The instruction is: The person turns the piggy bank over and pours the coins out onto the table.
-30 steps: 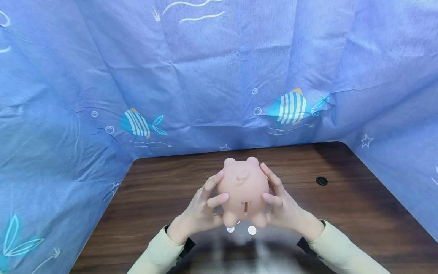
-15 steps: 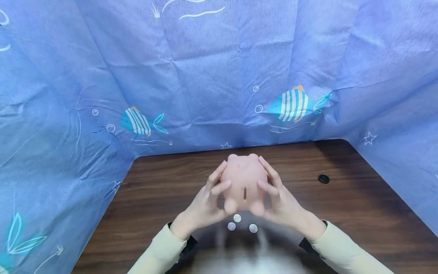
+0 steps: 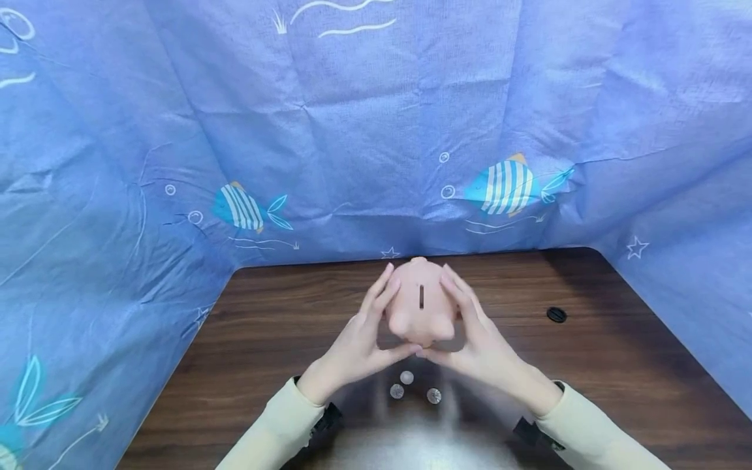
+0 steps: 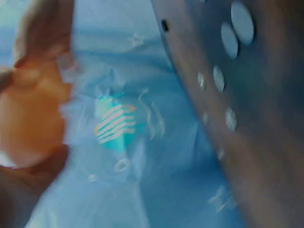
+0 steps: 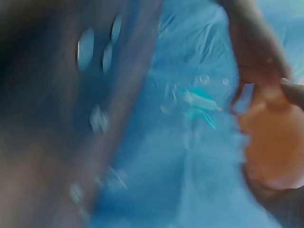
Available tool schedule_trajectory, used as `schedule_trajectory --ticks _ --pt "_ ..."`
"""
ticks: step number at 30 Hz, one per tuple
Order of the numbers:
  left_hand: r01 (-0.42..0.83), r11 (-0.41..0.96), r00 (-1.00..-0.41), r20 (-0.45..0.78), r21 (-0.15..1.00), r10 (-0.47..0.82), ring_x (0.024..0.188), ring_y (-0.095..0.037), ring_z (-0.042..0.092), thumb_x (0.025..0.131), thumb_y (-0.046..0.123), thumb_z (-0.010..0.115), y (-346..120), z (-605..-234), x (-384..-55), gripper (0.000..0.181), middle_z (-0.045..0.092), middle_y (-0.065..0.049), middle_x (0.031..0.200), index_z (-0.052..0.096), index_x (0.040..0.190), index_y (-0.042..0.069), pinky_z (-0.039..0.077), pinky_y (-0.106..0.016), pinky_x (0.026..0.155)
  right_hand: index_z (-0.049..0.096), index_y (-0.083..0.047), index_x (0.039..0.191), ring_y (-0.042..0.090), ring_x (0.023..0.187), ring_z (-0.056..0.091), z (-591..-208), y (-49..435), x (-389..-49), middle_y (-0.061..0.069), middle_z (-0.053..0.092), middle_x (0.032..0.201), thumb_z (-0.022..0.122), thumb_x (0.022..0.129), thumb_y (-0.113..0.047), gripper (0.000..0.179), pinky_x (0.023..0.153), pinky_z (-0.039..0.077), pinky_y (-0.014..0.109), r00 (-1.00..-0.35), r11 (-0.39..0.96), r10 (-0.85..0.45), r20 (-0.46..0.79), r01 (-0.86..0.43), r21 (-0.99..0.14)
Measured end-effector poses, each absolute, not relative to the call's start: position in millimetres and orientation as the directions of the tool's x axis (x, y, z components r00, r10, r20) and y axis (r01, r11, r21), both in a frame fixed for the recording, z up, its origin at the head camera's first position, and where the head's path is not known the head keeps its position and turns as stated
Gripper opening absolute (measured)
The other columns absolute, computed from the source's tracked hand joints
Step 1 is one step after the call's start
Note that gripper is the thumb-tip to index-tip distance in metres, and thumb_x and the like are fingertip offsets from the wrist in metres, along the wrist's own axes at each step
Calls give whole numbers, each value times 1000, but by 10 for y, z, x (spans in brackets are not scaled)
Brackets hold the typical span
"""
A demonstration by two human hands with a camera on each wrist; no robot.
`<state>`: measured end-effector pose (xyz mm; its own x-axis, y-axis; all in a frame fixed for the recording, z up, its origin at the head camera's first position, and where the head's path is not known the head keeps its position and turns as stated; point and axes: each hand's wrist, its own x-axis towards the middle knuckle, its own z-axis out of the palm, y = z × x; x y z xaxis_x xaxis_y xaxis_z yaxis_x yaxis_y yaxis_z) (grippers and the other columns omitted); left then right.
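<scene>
A pink piggy bank [image 3: 420,313] is held up over the table, its dark coin slot [image 3: 421,297] turned towards the head camera. My left hand [image 3: 360,343] grips it from the left and my right hand [image 3: 480,346] from the right. Both thumbs reach beneath it, and their tips come together at its near lower side. In the wrist views the bank [image 4: 35,114] is blurred between the two hands. On the table just below it in the head view lie a coin [image 3: 407,377], a second coin [image 3: 397,391] and a third coin [image 3: 433,395].
A black oval piece [image 3: 556,314] with a groove lies on the right of the dark wooden table [image 3: 264,326]. The left wrist view shows several pale discs [image 4: 243,23] across the tabletop. A blue fish-print curtain [image 3: 352,143] stands around the table's back and sides.
The bank has been tipped in my hands, so its slot has moved up and its curled tail is out of sight. More of the coins below it shows. My thumbs have closed together.
</scene>
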<state>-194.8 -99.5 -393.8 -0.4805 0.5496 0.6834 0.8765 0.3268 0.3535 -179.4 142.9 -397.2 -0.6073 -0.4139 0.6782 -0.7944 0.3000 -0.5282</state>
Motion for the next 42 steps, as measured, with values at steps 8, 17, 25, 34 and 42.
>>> schedule_trajectory --ticks 8,17,25,34,42 --pt "745 266 -639 540 612 548 124 -24 57 88 32 80 -1035 -3892 -1983 92 35 -15 157 20 158 25 52 -38 98 31 -24 154 22 119 58 -3907 1412 -1833 20 38 152 79 86 -44 85 91 54 32 -679 338 -432 593 -732 -592" --pt "221 440 -880 -16 870 475 85 -37 69 92 56 68 -1022 -3969 -2059 97 65 -10 115 11 162 20 58 -39 68 18 -25 160 21 100 69 -3941 1395 -1922 16 38 148 83 85 -38 100 75 58 45 -919 353 -394 -6 -145 -924" --pt "217 434 -879 -18 874 477 78 -35 67 93 54 68 -1017 -4015 -2065 96 60 -12 126 13 162 18 55 -36 63 17 -26 160 20 98 69 -4007 1395 -1952 16 37 148 82 86 -37 99 75 57 49 -909 329 -415 -20 -130 -935" --pt "264 468 -885 19 843 466 74 -14 63 92 57 67 -1004 -4029 -2037 97 58 -11 130 13 162 17 54 -32 68 18 -28 160 20 107 67 -4030 1412 -1928 18 41 146 81 86 -41 99 91 54 39 -912 379 -411 12 -183 -907" --pt "204 433 -890 -17 878 455 82 -32 68 93 54 68 -989 -4150 -2064 94 60 -16 130 15 162 19 58 -42 72 16 -26 160 18 97 68 -4161 1416 -1962 21 49 141 79 88 -40 97 83 56 44 -908 397 -418 3 -186 -899"
